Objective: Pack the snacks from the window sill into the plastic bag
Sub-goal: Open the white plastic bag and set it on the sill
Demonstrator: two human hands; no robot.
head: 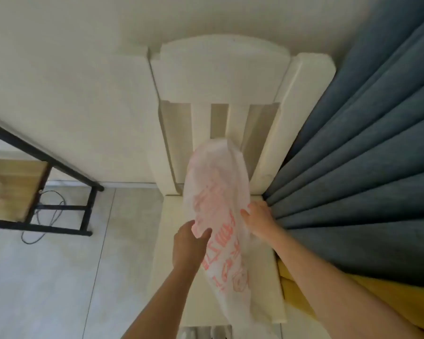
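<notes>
Plastic bag (218, 211): thin, translucent white, crinkled, with red-orange printed characters and a small boxy graphic near its lower end. Print is blurred, can't read it. Bag is stretched out long, upper end reaching toward the slatted cream panel (218, 94), lower end trailing down toward the bottom of frame over a cream ledge (262, 277). Can't tell whether the mouth is open, or if anything is inside.

Left hand (189, 245): grip pinching the bag's left edge, thumb on top of the film, fingers tucked under it.

Right hand (260, 218): on the bag's right edge, fingers curled into the film, thumb pressed on the near face. Holds it just beside the curtain.

Both forearms bare, coming in from the bottom of frame, bag between them.

Surroundings: blue-grey pleated curtain (365, 155) fills the right side; yellow fabric (328, 297) below it, under the right forearm. Left: pale tiled floor (47, 289), black metal frame (59, 211) with a wooden panel, a dark cable (56, 214) looped on the floor. No snacks visible.
</notes>
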